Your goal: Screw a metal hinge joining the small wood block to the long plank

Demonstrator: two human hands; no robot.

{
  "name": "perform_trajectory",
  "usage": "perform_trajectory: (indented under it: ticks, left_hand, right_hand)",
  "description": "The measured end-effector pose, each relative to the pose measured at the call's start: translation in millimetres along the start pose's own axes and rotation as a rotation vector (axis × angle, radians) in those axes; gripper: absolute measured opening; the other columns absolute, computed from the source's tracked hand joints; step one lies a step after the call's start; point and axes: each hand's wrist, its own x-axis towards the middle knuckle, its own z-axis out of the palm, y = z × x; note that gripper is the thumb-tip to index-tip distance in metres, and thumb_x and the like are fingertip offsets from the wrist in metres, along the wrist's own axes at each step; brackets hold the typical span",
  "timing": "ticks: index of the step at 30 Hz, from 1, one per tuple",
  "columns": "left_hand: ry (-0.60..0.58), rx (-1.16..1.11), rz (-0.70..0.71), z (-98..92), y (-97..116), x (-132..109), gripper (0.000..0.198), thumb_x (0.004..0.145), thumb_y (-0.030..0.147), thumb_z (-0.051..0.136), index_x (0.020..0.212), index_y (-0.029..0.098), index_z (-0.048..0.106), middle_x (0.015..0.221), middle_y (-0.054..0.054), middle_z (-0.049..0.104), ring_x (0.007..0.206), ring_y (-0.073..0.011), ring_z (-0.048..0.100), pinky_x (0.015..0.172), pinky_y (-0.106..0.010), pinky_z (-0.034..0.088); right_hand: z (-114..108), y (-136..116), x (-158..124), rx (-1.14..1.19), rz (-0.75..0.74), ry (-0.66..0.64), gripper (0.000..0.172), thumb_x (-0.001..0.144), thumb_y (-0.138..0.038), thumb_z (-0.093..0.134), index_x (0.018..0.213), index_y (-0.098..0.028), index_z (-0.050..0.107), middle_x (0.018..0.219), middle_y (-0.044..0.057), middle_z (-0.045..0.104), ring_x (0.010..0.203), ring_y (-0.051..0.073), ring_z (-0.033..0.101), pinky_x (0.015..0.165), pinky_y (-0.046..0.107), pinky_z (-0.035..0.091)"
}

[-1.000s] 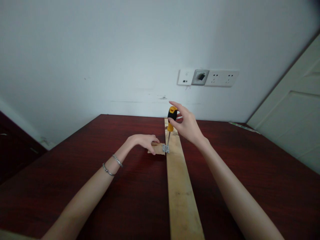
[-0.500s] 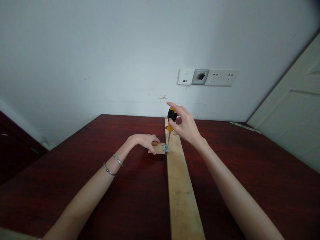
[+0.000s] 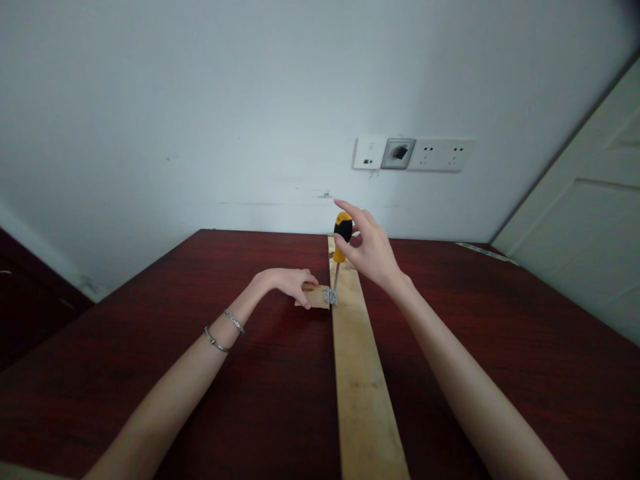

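Note:
My right hand (image 3: 369,245) grips a yellow and black screwdriver (image 3: 343,231) by its handle, thumb on one side and the index finger raised off it. The screwdriver stands nearly upright, its tip down at a small metal hinge (image 3: 331,297). That hinge spans from a long pale wooden board (image 3: 363,373) to a short wooden block (image 3: 318,298) on the board's left. Around the block's left part, my left hand (image 3: 291,283) is closed, holding it against the board's edge. Any screw under the tip is too small to make out.
Both wooden pieces lie on a dark red tabletop (image 3: 240,413). Behind it rises a white wall with a row of sockets (image 3: 440,155) and a black plug (image 3: 400,153). A pale panelled door (image 3: 590,220) stands at the right, and a thin patterned strip (image 3: 487,253) lies at the back right edge.
The screwdriver handle looks turned, with more yellow showing at its top. My right index finger is slightly higher. My left hand keeps its hold on the block.

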Motion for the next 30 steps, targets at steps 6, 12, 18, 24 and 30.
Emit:
perform_trajectory:
  ticks: [6,12,18,24,30]
  left_hand:
    - [0.001,0.013,-0.014,0.1,-0.1,-0.3,0.075,0.063,0.051,0.07,0.127,0.016,0.052,0.119,-0.008,0.052,0.097,-0.0217,0.054,0.082,-0.026,0.041]
    - [0.01,0.008,-0.011,0.3,-0.4,-0.4,0.072,0.063,0.05,0.071,0.125,0.017,0.054,0.118,-0.007,0.054,0.097,-0.0221,0.054,0.082,-0.026,0.041]
    - [0.012,0.013,-0.01,1.0,-1.1,0.1,0.074,0.063,0.049,0.071,0.127,0.016,0.052,0.119,-0.008,0.053,0.101,-0.0227,0.053,0.083,-0.026,0.041]
    - [0.01,0.01,-0.007,0.1,0.5,-0.7,0.07,0.063,0.048,0.071,0.124,0.018,0.055,0.117,-0.007,0.054,0.097,-0.0217,0.054,0.081,-0.026,0.041]
    - [0.008,0.007,-0.012,0.2,-0.2,-0.9,0.07,0.063,0.051,0.07,0.124,0.018,0.055,0.117,-0.007,0.054,0.096,-0.0217,0.053,0.081,-0.026,0.041]
  right_hand:
    - [2.0,1.1,-1.1,0.017,0.014,-0.013,0.052,0.077,-0.025,0.054,0.129,-0.025,0.045,0.115,0.01,0.053,0.093,0.024,0.055,0.074,0.041,0.053]
    - [0.1,2.4,-0.2,0.012,0.048,0.0,0.046,0.079,-0.035,0.06,0.123,-0.028,0.051,0.105,0.007,0.05,0.081,0.02,0.054,0.07,0.038,0.053]
    - [-2.0,0.2,0.2,0.029,0.009,-0.016,0.059,0.077,-0.019,0.051,0.133,-0.028,0.037,0.117,0.009,0.053,0.095,0.024,0.054,0.08,0.043,0.05]
    - [0.0,1.5,-0.4,-0.036,0.036,-0.047,0.051,0.081,-0.036,0.058,0.129,-0.025,0.046,0.11,0.01,0.049,0.085,0.022,0.055,0.075,0.041,0.052]
    - [-3.3,3.1,1.7,0.014,-0.021,-0.042,0.055,0.08,-0.026,0.057,0.132,-0.028,0.041,0.107,0.008,0.05,0.088,0.022,0.055,0.077,0.04,0.051]
